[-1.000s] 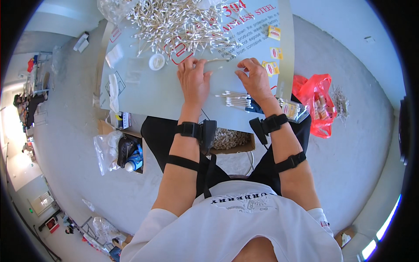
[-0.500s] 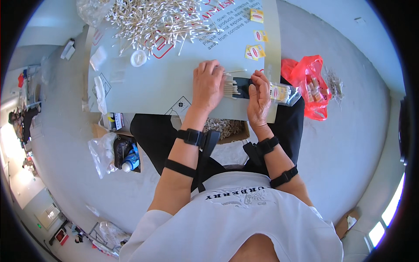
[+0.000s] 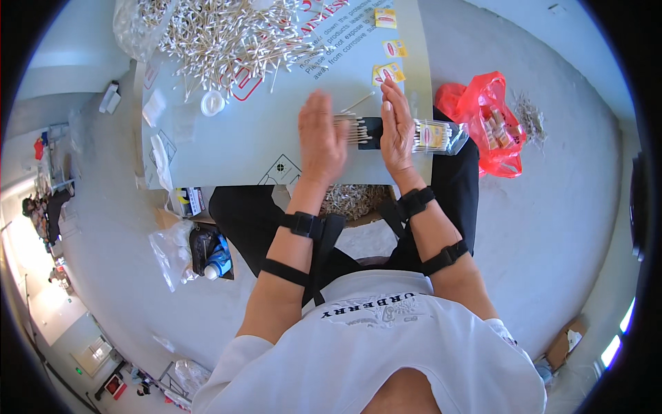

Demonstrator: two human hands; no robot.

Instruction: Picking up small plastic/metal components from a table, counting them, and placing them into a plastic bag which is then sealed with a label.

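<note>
My left hand (image 3: 321,141) is slightly blurred, its fingers stretched out together, and it stands against the left ends of a small bundle of cotton swabs (image 3: 355,131). The bundle's right ends lie over a black strip (image 3: 371,132). On the other side my right hand (image 3: 397,134) is held flat on edge, fingers straight, by the strip. A single swab (image 3: 358,102) lies slanted just beyond the bundle. Right of my right hand is a clear packet of cotton swabs (image 3: 433,136) with a yellow and white label, partly past the table edge.
A large heap of loose swabs (image 3: 227,41) covers the far left of the table (image 3: 227,152), with a round white lid (image 3: 213,103) in front. Several yellow cards (image 3: 387,74) lie far right. A red plastic bag (image 3: 496,131) is beyond the right edge; a box of swabs (image 3: 352,201) sits below.
Both hands have straightened their fingers, the right one shifting left and upright beside the strip. The loose swab has turned to a steeper slant. The whole view has shifted slightly.
</note>
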